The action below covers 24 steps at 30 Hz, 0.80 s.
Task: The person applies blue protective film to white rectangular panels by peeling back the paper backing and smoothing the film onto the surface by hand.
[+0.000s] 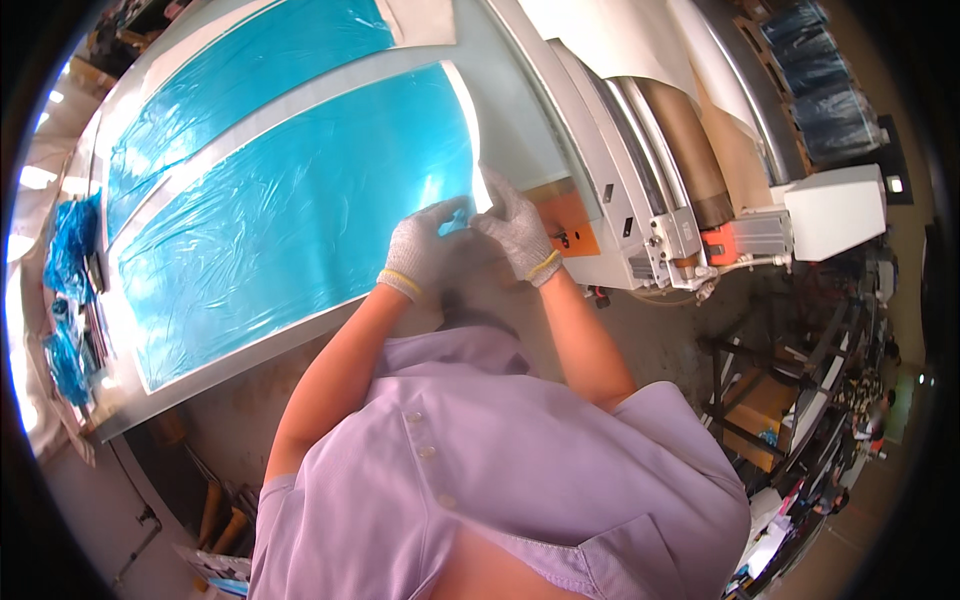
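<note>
A white-edged sheet covered in glossy blue plastic film (300,195) lies on the worktable, its near right corner raised. At that corner my left hand (424,244), in a grey knit glove with a yellow cuff, pinches a bit of the blue film. My right hand (517,229), gloved alike, grips the white edge strip (471,135) of the same sheet. Only a small gap separates the two hands. Just beyond lies a second blue-filmed sheet (262,64), parallel to the first. Fingertip detail is partly blurred.
To the right stands a roller machine (667,150) with metal rollers, a white end housing (836,214) and an orange plate (566,225). Crumpled blue film (73,247) lies at the table's left end. Metal racks (757,397) and distant people are at far right.
</note>
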Motion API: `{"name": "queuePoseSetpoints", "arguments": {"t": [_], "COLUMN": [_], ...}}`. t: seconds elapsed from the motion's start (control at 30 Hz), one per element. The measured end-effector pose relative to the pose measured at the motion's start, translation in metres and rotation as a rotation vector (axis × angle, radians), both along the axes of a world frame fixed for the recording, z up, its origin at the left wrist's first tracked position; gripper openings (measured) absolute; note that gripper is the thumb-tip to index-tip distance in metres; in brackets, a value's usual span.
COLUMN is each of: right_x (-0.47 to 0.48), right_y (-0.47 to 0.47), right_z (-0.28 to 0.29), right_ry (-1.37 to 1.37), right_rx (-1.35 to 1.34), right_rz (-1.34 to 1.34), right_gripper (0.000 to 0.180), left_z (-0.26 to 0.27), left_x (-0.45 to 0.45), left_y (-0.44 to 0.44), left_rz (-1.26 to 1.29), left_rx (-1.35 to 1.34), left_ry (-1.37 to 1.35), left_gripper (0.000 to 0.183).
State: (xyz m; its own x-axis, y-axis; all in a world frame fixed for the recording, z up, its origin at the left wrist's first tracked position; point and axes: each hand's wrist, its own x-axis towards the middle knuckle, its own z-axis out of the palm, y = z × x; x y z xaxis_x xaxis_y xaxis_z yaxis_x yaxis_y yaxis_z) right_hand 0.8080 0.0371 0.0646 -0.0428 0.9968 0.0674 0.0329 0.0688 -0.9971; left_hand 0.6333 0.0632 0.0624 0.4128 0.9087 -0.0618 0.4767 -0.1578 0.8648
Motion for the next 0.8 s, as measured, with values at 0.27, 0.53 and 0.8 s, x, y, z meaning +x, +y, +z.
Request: {"name": "queuePoseSetpoints", "arguments": {"t": [0.27,0.53,0.8], "right_x": [0.007,0.010,0.024], "right_y": [0.013,0.019,0.011], "right_z": [-0.020,-0.040,-0.077], "right_ry": [0.125,-0.305,-0.113], "right_rx": [-0.113,0.190,-0.274], "right_rz": [-0.008,-0.181,-0.362], "right_gripper": [0.071,0.058,0.054], "left_z": [0.013,0.005,0.030], "left_x": [0.006,0.008,-0.064], "left_y": [0.004,0.007,0.061], "left_rz": [0.072,0.210,0.689], "left_rx": [-0.126,0.105,0.107], "left_ry": [0.049,0.177,-0.182], "left_gripper": [0.037,0.028,0.030]}}
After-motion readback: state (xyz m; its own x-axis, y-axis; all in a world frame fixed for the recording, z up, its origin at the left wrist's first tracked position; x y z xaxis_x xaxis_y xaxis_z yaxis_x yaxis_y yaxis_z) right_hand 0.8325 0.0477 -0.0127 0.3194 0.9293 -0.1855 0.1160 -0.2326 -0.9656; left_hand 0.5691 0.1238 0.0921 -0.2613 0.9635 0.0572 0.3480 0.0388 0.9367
